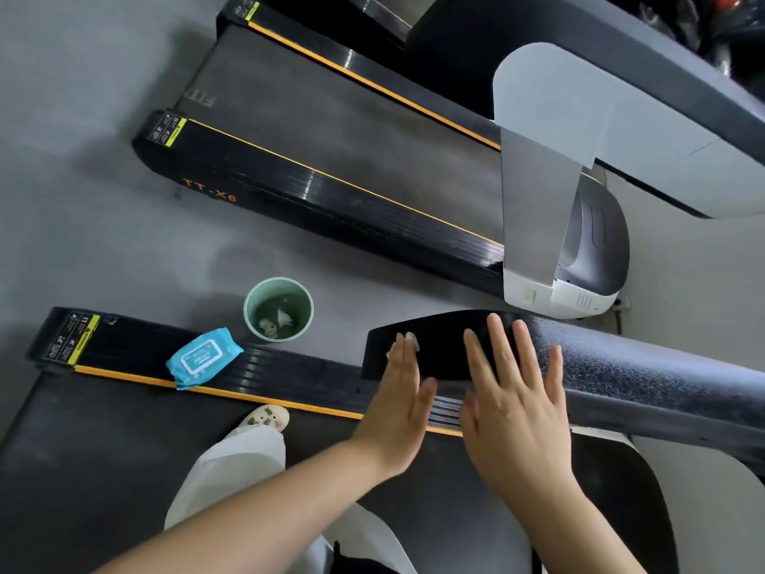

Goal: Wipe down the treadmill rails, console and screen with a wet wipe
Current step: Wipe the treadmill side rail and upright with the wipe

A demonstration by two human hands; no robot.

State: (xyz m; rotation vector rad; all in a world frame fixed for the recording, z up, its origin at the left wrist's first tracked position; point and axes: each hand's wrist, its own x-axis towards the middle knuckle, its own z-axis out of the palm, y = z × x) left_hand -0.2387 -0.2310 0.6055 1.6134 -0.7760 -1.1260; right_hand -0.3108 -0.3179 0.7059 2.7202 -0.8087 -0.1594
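A dark speckled treadmill rail (645, 366) runs from the middle to the right edge, ending in a smooth black tip (443, 345). My left hand (401, 391) lies flat with straight fingers on that black tip, pressing a small white wet wipe (412, 340) that peeks out beyond the fingertips. My right hand (513, 391) is spread flat with straight fingers just to the right, over the same rail. Whether it touches the rail is unclear.
A blue pack of wet wipes (203, 358) lies on the treadmill's side strip (289, 374). A green bin (278, 308) with used wipes stands on the grey floor beside it. A second treadmill (331, 167) stands beyond. My slippered foot (267, 418) is on the belt.
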